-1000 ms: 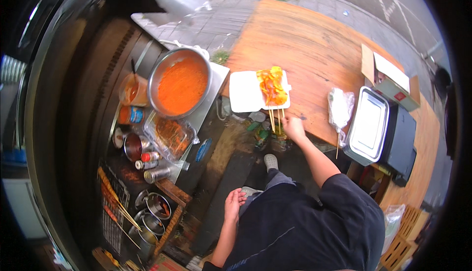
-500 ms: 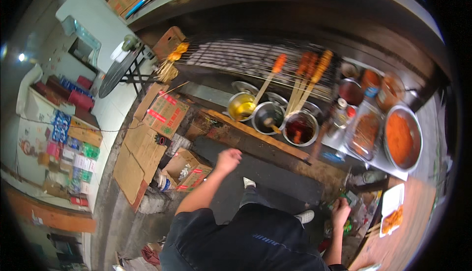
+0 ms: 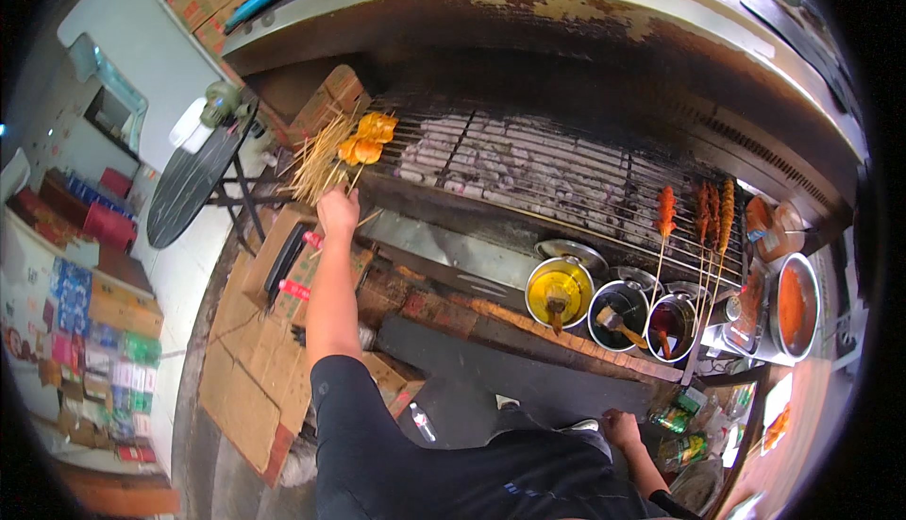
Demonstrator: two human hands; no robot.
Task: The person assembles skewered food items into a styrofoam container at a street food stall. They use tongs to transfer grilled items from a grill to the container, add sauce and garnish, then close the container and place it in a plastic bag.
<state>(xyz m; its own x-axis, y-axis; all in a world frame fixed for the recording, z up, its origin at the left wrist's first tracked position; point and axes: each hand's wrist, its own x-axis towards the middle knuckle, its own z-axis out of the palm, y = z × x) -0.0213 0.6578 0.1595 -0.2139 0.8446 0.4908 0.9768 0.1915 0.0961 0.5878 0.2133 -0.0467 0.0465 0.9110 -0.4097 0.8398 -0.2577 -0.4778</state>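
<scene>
My left hand (image 3: 338, 210) reaches out to the left end of the grill. Its fingers are closed at the lower ends of the sticks of orange-yellow food skewers (image 3: 368, 137), which lie over the grill's edge. A bundle of bare wooden sticks (image 3: 319, 157) lies just left of those skewers, beside the hand. Down by my body on the right hangs my right hand (image 3: 620, 428), loosely curled, with nothing seen in it. At the grill's right end lie a red skewer (image 3: 666, 210) and several browner skewers (image 3: 727, 213), their sticks pointing toward me.
The charcoal grill (image 3: 528, 157) spans the front. Along its near side stand a pot of yellow oil with a brush (image 3: 540, 279), a pot with a dark brush (image 3: 596, 333) and a dark sauce pot (image 3: 651, 329). A steel bowl (image 3: 813, 305) sits right; cardboard boxes (image 3: 236, 360) lie left.
My left hand has stretched forward and left to the skewers at the grill's left end. The red skewer's stick no longer lies over the oil pot. My view has shifted.
</scene>
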